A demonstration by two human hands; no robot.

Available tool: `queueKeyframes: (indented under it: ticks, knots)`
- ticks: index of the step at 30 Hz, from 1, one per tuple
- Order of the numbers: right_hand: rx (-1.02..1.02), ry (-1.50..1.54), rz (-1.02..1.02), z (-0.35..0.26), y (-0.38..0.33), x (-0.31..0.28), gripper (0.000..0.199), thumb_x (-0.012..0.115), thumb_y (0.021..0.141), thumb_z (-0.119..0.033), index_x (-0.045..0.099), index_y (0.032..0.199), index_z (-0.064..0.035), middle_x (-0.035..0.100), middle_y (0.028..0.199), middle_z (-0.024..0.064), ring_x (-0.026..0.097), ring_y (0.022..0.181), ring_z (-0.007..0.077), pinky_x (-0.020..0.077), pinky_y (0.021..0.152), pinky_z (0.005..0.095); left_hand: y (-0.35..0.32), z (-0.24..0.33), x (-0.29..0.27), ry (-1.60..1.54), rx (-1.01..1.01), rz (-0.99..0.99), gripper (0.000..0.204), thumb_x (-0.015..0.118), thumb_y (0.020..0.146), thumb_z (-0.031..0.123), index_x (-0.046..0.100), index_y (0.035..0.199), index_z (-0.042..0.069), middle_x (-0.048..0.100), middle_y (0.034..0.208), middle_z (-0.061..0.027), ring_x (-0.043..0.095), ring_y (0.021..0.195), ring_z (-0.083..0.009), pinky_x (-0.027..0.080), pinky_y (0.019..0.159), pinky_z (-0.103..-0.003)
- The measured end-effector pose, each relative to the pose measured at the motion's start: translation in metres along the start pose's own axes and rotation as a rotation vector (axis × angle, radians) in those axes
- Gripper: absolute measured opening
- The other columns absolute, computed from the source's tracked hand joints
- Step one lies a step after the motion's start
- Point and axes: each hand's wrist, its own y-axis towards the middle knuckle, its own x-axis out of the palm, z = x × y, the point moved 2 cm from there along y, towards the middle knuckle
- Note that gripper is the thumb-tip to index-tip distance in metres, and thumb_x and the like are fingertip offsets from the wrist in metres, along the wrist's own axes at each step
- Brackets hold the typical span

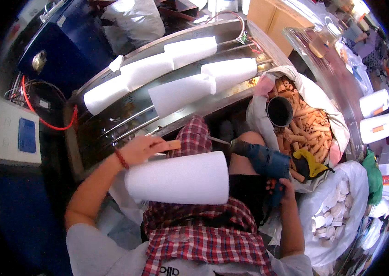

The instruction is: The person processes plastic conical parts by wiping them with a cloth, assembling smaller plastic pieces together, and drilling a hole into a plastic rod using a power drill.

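My left hand (143,149) grips the narrow end of a large white cone of yarn (180,178) that lies across my lap over a red checked cloth (194,138). A tan tube tip (174,144) sticks out past the fingers. My right hand (282,189) holds a blue power drill (262,158) by its handle, its bit pointing left toward the cone's wide end. Both hands are closed on their things.
Several white yarn cones (183,94) lie on a curved metal rack (125,122) ahead. A white sack of tan cardboard tubes (308,124) with a black cup (280,111) stands at right, a bag of white caps (337,214) below it. A grey control box (13,133) sits at left.
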Motion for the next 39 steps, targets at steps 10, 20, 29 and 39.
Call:
queueKeyframes:
  ticks: [10, 20, 29, 39]
  knots:
    - [0.023, 0.051, -0.048, -0.004, 0.001, 0.001, 0.043, 0.061, 0.073, -0.024, 0.055, 0.105, 0.0049, 0.065, 0.086, 0.018, 0.066, 0.07, 0.0279, 0.0532, 0.056, 0.033, 0.034, 0.01, -0.02, -0.03, 0.077, -0.081, 0.039, 0.056, 0.09, 0.038, 0.065, 0.089, 0.0, 0.056, 0.063, -0.0046, 0.051, 0.058, -0.0112, 0.041, 0.052, -0.028]
    - [0.002, 0.006, -0.039, -0.008, 0.001, 0.004, 0.044, 0.061, 0.072, -0.022, 0.054, 0.107, 0.005, 0.065, 0.085, 0.0185, 0.066, 0.07, 0.029, 0.0549, 0.057, 0.0343, 0.041, 0.025, -0.021, -0.035, 0.1, -0.086, 0.032, 0.059, 0.089, 0.032, 0.067, 0.099, 0.002, 0.059, 0.068, -0.0054, 0.051, 0.06, -0.0117, 0.042, 0.056, -0.026]
    - [0.001, 0.025, -0.046, -0.007, 0.003, 0.003, 0.051, 0.062, 0.07, -0.02, 0.05, 0.113, 0.0039, 0.065, 0.088, 0.0192, 0.066, 0.071, 0.03, 0.0549, 0.06, 0.0354, 0.046, 0.023, -0.018, -0.075, 0.032, -0.121, 0.03, 0.06, 0.088, 0.03, 0.068, 0.099, 0.003, 0.059, 0.067, -0.003, 0.05, 0.057, -0.0096, 0.041, 0.053, -0.025]
    - [0.034, 0.052, -0.055, -0.009, 0.002, 0.001, 0.054, 0.064, 0.066, -0.016, 0.05, 0.114, 0.0037, 0.065, 0.09, 0.0197, 0.066, 0.072, 0.0312, 0.055, 0.061, 0.0361, 0.053, 0.037, -0.007, 0.078, 0.217, -0.096, 0.028, 0.065, 0.084, 0.026, 0.066, 0.097, 0.001, 0.064, 0.072, -0.0099, 0.057, 0.061, -0.0137, 0.047, 0.058, -0.028]
